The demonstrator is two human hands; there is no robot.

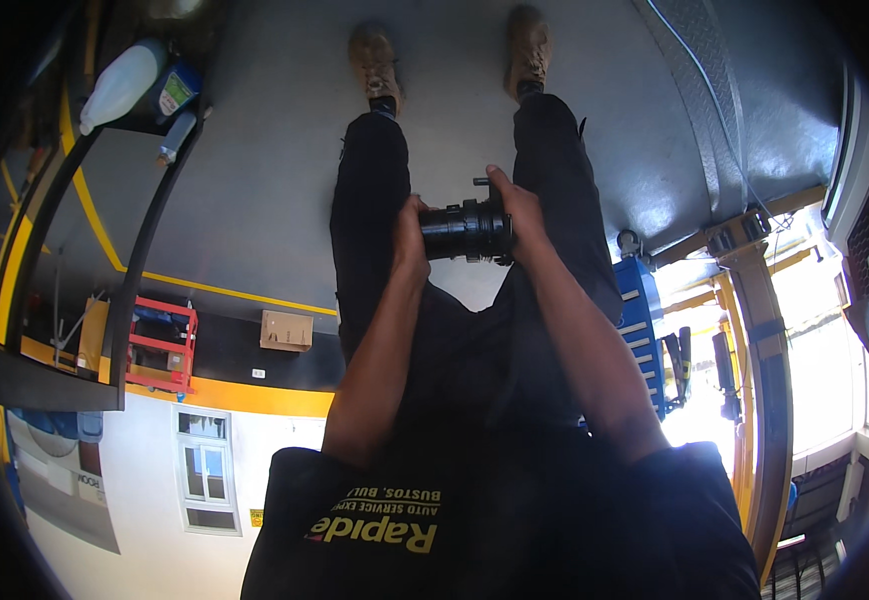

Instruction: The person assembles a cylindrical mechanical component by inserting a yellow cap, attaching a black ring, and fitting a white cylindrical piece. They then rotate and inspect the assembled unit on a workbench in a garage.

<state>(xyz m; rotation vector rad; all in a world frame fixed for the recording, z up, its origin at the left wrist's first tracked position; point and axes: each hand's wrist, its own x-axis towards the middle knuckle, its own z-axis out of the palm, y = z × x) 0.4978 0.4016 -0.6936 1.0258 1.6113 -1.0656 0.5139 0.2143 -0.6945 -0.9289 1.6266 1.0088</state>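
Between my thighs I hold a black cylindrical part [452, 230] sideways, one end in each hand. It has a smooth barrel toward the left and ridged rings toward the right; its exact kind is not clear. My left hand [411, 238] is closed round the left end. At the right end, my right hand [523, 215] grips it, with the thumb raised beside a short black stub [482, 182] that sticks out. Palms and some fingers are hidden behind the part.
Grey floor [455, 60] lies around my shoes. On the left, a dark-framed stand [160, 220] bears a white jug [125, 82] and a blue bottle [177, 90]. A red rack [162, 345], a cardboard box [286, 331], a blue tool cabinet [640, 330] and a lift post [767, 370] also show.
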